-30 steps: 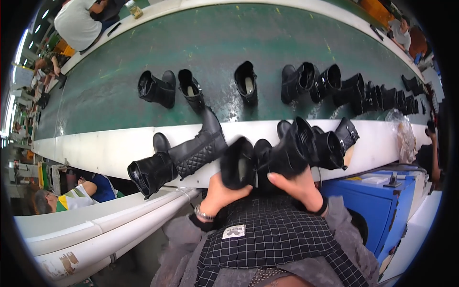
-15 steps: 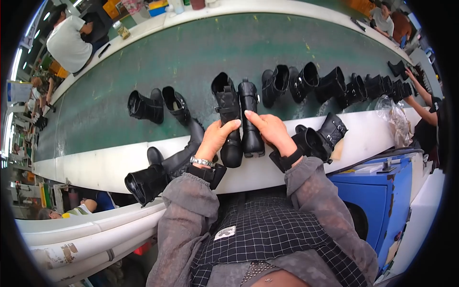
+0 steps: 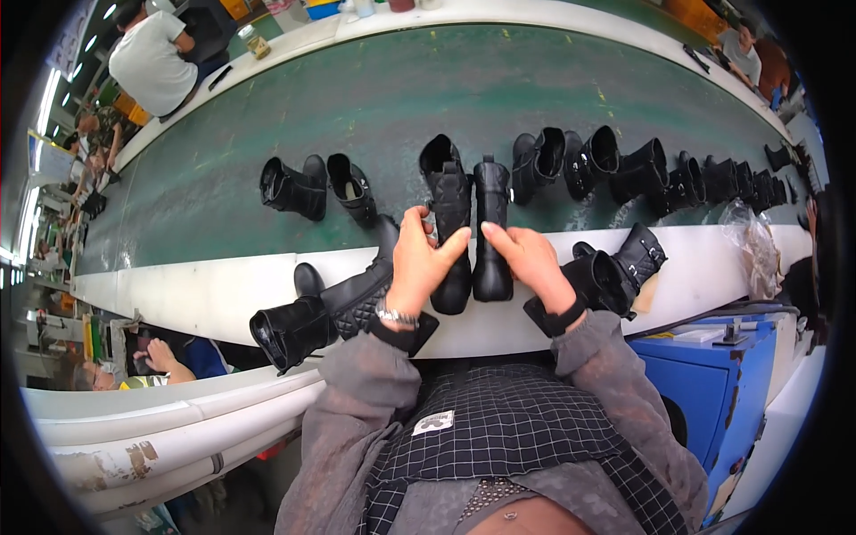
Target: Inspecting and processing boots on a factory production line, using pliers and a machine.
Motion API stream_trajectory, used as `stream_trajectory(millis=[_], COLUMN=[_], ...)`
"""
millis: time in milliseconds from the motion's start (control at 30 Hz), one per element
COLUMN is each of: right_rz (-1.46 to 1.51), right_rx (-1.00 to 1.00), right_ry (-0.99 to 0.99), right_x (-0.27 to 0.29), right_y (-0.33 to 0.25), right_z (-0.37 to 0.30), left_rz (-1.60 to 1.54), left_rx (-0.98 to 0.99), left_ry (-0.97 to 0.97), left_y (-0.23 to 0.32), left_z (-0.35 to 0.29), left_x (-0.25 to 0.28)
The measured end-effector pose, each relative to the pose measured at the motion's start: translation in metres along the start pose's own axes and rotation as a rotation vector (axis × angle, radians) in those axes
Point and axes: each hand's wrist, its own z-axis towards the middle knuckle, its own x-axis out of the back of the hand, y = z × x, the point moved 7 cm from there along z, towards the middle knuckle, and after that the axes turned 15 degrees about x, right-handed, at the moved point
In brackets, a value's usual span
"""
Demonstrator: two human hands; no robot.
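Two black boots stand side by side in front of me, toward the belt's near edge. My left hand [image 3: 423, 266] grips the left boot [image 3: 453, 205], which has a quilted shaft and an open top; the thumb presses on its near side and the fingers curl round its left. My right hand [image 3: 533, 267] holds the narrower-looking right boot [image 3: 491, 205] from the right, thumb along its near face, other fingers partly hidden. A thin gap separates the two boots. Left of my left wrist, a quilted boot [image 3: 355, 294] and another black boot [image 3: 290, 330] lie on the white ledge.
Buckled boots [image 3: 635, 260] lie on the white ledge [image 3: 196, 299] at right, near a clear plastic bag [image 3: 751, 245]. More boots [image 3: 640, 169] line the green belt [image 3: 374, 98]. A blue cabinet [image 3: 691, 383] stands at lower right. Co-workers [image 3: 153, 62] sit beyond the belt.
The whole view has shifted, so things sit further right. My left hand's fingers now show curled at the left boot, which has turned slightly. The co-worker's arms at far right have mostly left view.
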Motion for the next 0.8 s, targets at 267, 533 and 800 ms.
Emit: stream_trajectory(millis=[267, 533, 800], right_rz=[-0.097, 0.249, 0.757], right_rx=[0.287, 0.362, 0.230], right_ry=[-0.043, -0.296, -0.119], right_x=[-0.041, -0.041, -0.042], right_y=[-0.037, -0.036, -0.012], right_z=[-0.053, -0.065, -0.057], left_rz=[-0.076, -0.369, -0.608], left_rx=[-0.023, 0.063, -0.222], left_ry=[0.094, 0.096, 0.560], left_y=[-0.014, -0.012, 0.054], left_z=[-0.085, -0.058, -0.031], left_x=[0.013, 0.024, 0.191])
